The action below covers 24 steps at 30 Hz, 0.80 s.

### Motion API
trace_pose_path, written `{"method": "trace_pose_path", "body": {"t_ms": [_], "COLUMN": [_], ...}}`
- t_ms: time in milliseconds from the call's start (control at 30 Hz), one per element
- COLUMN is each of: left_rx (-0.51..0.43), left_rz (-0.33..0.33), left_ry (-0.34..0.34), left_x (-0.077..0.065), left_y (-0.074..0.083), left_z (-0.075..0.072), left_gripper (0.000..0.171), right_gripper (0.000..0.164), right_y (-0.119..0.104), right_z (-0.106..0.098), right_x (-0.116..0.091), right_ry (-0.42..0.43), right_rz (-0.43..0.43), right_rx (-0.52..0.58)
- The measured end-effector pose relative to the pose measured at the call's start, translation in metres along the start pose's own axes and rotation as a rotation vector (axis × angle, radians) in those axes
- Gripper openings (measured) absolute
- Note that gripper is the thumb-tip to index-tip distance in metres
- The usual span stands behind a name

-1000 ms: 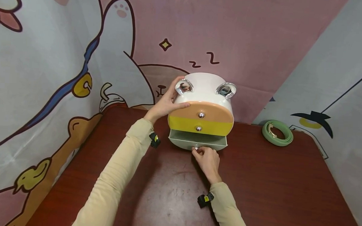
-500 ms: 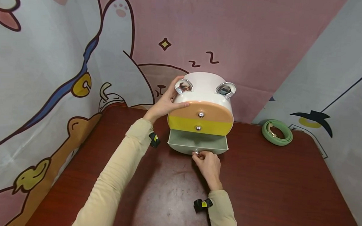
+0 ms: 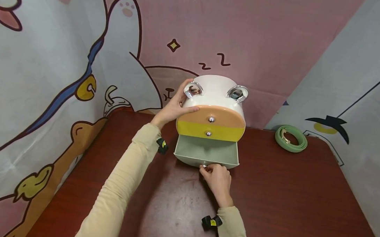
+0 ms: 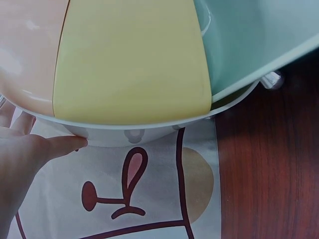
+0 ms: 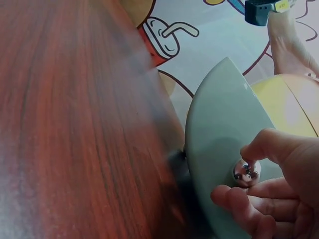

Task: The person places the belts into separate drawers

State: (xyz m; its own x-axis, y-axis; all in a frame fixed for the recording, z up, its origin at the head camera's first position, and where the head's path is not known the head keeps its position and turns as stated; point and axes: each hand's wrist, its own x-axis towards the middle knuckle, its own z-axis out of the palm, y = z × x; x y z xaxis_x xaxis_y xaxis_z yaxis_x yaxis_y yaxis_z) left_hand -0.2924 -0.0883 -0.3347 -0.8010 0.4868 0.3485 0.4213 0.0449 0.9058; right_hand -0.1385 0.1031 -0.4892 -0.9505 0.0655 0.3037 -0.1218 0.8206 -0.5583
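A small drawer cabinet (image 3: 214,88) with a white shell and two silvery ears stands at the back of the table. Its orange top drawer (image 3: 190,115) and yellow middle drawer (image 3: 189,129) are closed. The pale green bottom drawer (image 3: 207,150) is pulled out, and its inside looks bare. My left hand (image 3: 174,109) holds the cabinet's upper left side, thumb at the front and fingers behind the ear. At the drawer's front, my right hand (image 3: 218,180) pinches the round silver knob (image 5: 246,173) between thumb and fingers.
A coiled green belt (image 3: 291,138) with a gold buckle lies at the back right of the reddish-brown table (image 3: 284,205). Cartoon-printed cloth (image 3: 258,40) hangs right behind the table and along both sides.
The green bottom drawer has come farther out toward me, with my right hand moving back on its knob. My left hand has stayed in place on the cabinet.
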Motion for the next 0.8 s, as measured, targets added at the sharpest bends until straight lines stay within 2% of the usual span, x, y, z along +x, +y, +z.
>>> {"method": "trace_pose_path", "body": {"t_ms": [267,467,667,800], "left_rx": [0.008,0.004,0.012,0.008], "left_rz": [-0.019,-0.008,-0.035,-0.018], "left_ry": [0.005,0.008,0.012,0.005], "left_x": [0.000,0.000,-0.002,-0.001], "left_y": [0.002,0.003,0.003,0.002], "left_z": [0.000,0.001,0.001,0.001], "left_gripper": [0.092,0.091,0.092,0.092], "right_gripper": [0.036,0.034,0.033,0.033], "right_y": [-0.002,-0.002,-0.003,-0.004], "right_z": [-0.005,-0.008,-0.010,-0.009], "right_x": [-0.009,-0.015,-0.023,-0.028], "right_ry": [-0.023,-0.027,-0.054,-0.034], "right_rz": [0.018,0.014,0.020,0.015], "right_rx": [-0.024,-0.035,-0.031,-0.035]}}
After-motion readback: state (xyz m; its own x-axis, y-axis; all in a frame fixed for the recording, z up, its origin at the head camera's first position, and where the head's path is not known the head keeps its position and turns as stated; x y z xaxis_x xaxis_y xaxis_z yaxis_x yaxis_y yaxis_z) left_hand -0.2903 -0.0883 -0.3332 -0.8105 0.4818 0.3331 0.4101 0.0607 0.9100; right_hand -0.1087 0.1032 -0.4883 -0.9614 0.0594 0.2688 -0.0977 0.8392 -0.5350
